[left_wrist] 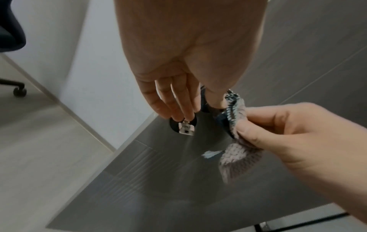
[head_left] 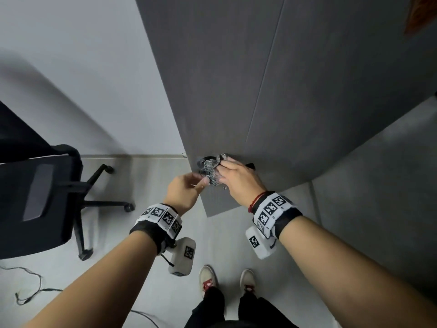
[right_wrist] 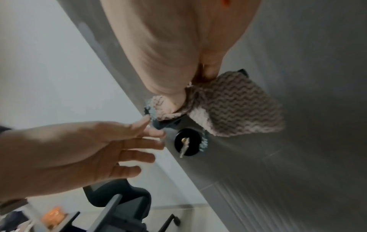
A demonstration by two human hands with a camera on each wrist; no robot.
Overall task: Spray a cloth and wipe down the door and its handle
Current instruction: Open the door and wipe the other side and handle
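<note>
A dark grey door point(head_left: 236, 79) stands ajar in front of me. A knitted grey cloth point(head_left: 211, 172) with a blue-white edge is draped over its black lever handle point(head_left: 250, 165). My right hand point(head_left: 224, 169) grips the cloth point(right_wrist: 228, 106) around the handle point(right_wrist: 243, 72), thumb and fingers pinching the fabric point(left_wrist: 236, 155). My left hand point(head_left: 204, 183) is beside it with straight fingers point(right_wrist: 139, 144), one fingertip touching the cloth's blue end. Below the handle sits a round black lock point(right_wrist: 186, 142) with a key point(left_wrist: 185, 128) in it.
A black office chair point(head_left: 42, 197) on castors stands to the left by the white wall point(head_left: 71, 67). A thin cable point(head_left: 28, 287) lies on the pale floor at lower left. My feet point(head_left: 208, 278) stand just short of the door's edge.
</note>
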